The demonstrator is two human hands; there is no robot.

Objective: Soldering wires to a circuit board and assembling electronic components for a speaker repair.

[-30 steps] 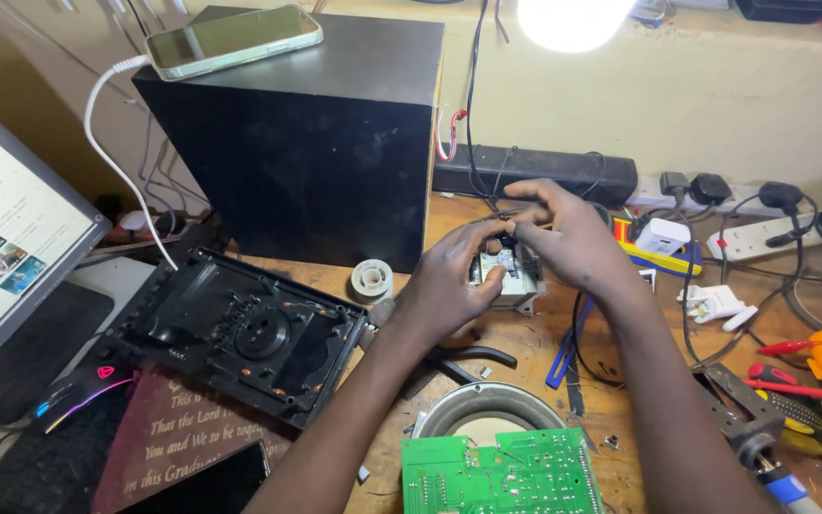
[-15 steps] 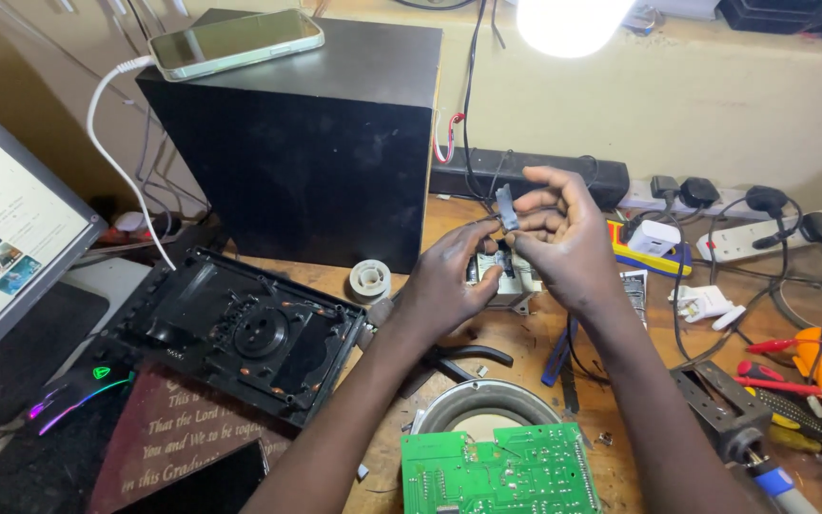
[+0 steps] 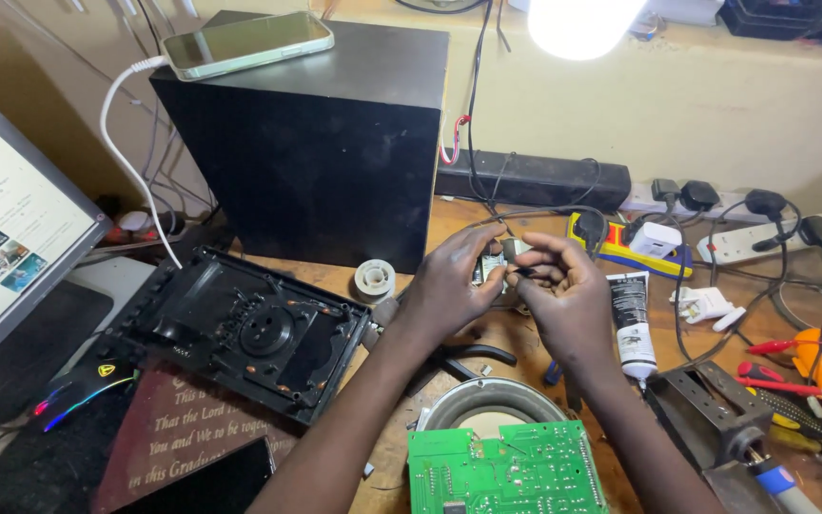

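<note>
- Change since half a second ago: the right hand (image 3: 573, 295), then raised with a small part lifted above the left, has come down level with the left hand (image 3: 449, 281); both now meet over the wooden bench top (image 3: 516, 338).
- Small grey-and-white electronic part (image 3: 495, 265): held between the two hands, above the bench, in front of the long black bar-shaped speaker (image 3: 535, 179); mostly hidden by fingers.
- Left hand: fingers curled shut round the part, thumb on top.
- Right hand: thumb and forefinger pinched on the dark end of the part; the other fingers folded in.
- Tall black box-shaped speaker cabinet (image 3: 325, 143): behind the left hand, upright, with a pale green smartphone (image 3: 247, 42) lying on top.
- Black plastic panel with round socket (image 3: 249, 328): flat on the bench, left of the left forearm.
- Green printed circuit board (image 3: 506, 468): near edge, between the forearms, overlapping a grey metal ring (image 3: 487, 398).
- White-and-black squeeze tube (image 3: 634, 319): just beside the right hand.
- Small white tape roll (image 3: 374, 278): at the cabinet's foot.
</note>
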